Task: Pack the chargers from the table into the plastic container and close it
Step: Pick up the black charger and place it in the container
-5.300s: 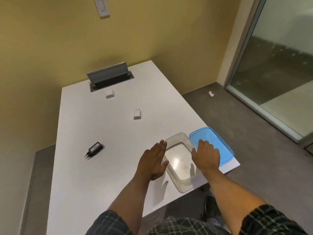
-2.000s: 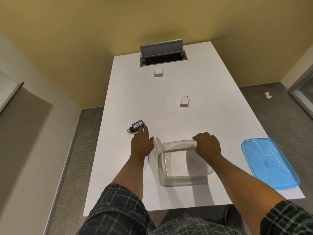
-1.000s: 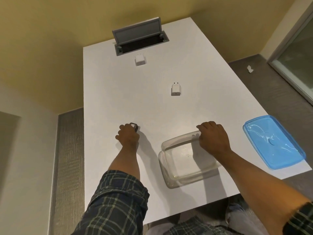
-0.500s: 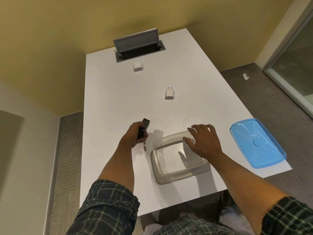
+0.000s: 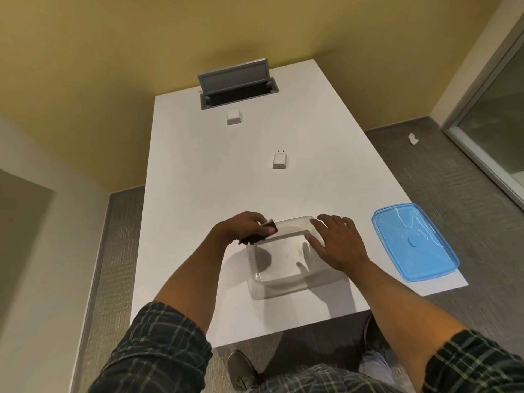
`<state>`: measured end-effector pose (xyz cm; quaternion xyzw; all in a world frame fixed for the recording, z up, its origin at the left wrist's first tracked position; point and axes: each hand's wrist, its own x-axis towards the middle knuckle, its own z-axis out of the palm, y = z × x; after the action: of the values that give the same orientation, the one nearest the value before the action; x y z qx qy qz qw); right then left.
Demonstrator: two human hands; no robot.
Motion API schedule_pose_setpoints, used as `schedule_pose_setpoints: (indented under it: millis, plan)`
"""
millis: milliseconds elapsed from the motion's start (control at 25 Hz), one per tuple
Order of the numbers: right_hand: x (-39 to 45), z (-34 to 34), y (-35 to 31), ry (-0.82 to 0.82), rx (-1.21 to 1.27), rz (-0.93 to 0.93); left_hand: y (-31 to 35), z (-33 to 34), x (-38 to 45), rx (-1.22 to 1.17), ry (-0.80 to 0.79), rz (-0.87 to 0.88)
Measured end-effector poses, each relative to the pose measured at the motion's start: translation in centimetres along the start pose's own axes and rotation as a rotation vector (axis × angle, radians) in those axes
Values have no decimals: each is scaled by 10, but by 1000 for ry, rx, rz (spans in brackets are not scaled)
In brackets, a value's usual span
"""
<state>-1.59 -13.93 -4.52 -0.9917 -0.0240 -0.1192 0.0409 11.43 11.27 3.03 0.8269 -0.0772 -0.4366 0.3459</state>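
My left hand (image 5: 244,226) grips a black charger (image 5: 262,231) and holds it over the left rim of the clear plastic container (image 5: 279,282), which stands near the table's front edge. My right hand (image 5: 337,241) rests with spread fingers on the container's far right rim. A white charger (image 5: 280,160) lies mid-table, prongs pointing away. Another white charger (image 5: 233,117) sits farther back, just in front of the cable hatch. The blue lid (image 5: 412,241) lies flat at the table's right front corner.
A grey flip-up cable hatch (image 5: 237,80) stands open at the far end of the white table (image 5: 198,171). A yellow wall lies behind it. A scrap of white paper (image 5: 412,139) lies on the carpet at right, near a glass door.
My left hand picked the black charger off the table and carried it right, to the container's left rim. My right hand opened from gripping the rim to resting on it.
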Motion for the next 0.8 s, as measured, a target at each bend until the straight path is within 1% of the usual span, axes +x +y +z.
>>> schedule_pose_setpoints:
  millis: [80, 160, 240, 280, 320, 440, 520, 680, 800]
  plan:
    - [-4, -1, 3, -61, -5, 6, 11, 14, -2, 207, -15, 54]
    - [-8, -2, 6, -151, -11, 28, 20, 30, -1, 504, 4, 105]
    - [-13, -2, 8, -254, -17, 58, 23, 49, -2, 895, 95, 187]
    - [-14, -1, 8, -284, -12, 74, 22, 58, -2, 1028, 148, 251]
    - [-16, 0, 7, -296, 8, 95, 19, 66, -1, 1103, 180, 302]
    - [-19, -1, 5, -290, 124, 183, 6, 87, -1, 1249, 206, 339]
    - [-20, 0, 4, -304, 142, 193, -5, 99, -2, 1321, 218, 363]
    - [-18, -1, 3, -344, 164, 239, -20, 113, -4, 1276, 226, 407]
    - [-17, -2, 0, -387, 161, 284, -18, 112, 0, 1228, 232, 386]
